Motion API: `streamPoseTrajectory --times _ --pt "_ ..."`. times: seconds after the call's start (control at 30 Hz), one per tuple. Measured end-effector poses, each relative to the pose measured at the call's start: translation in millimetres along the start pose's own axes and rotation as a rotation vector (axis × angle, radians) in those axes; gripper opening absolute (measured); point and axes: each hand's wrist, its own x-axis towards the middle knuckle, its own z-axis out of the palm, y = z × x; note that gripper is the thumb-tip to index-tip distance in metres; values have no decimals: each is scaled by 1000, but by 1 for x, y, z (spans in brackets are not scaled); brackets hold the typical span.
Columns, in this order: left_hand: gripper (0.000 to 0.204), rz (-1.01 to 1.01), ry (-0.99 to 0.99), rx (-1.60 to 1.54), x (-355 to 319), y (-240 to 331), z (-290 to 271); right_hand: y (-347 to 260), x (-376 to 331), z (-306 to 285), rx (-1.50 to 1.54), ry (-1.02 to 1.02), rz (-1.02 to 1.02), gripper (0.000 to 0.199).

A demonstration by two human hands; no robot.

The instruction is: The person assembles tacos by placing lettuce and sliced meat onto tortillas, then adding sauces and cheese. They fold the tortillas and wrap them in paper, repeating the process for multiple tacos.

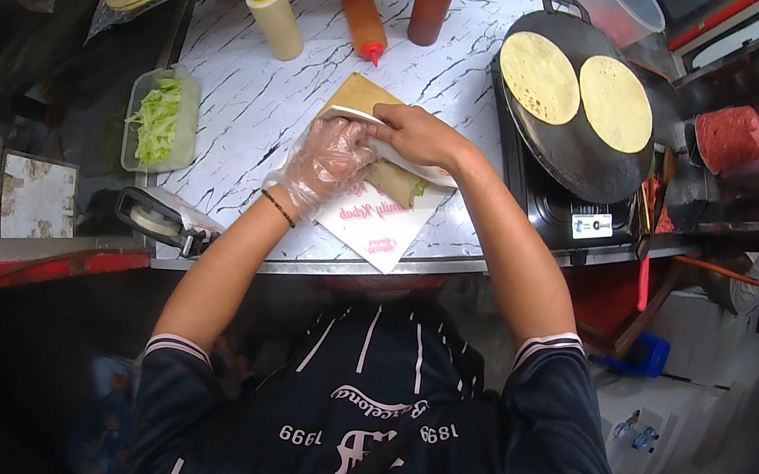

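Note:
A rolled flatbread wrap (396,183) with green filling at its right end lies on a white paper wrapper (370,232) with pink print. My left hand (329,165), in a clear plastic glove, is curled over the roll's left end, and its fingers hide that part. Just above it, my bare right hand (418,135) pinches the folded far edge of the paper. A brown paper (362,92) sticks out beyond my fingers.
Three sauce bottles, yellow-capped (277,21), orange (364,19) and dark red (432,11), are at the back. Shredded lettuce fills a tub (186,127) at left. Two flatbreads (540,77) lie on a black griddle (556,157) at right; a tape dispenser (164,221) is near the front edge.

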Motion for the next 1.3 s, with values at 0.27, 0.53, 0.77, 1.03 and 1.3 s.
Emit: streamPoseTrajectory --times 0.27,0.53,0.77,1.03,1.3 --pt "37 -43 -223 -511 -8 -24 5 8 -43 29 -319 736 -224 32" --pt "31 -3 -177 -475 -9 -21 6 34 -152 117 -374 317 -526 35" --pt "32 -139 -392 -535 -10 -3 7 54 -160 143 -566 359 -562 33" --pt "26 -44 -56 -325 -52 56 -1 36 -156 134 -423 354 -398 24" --pt "54 -23 -83 -449 -78 55 -6 22 -123 96 -168 230 -249 20"
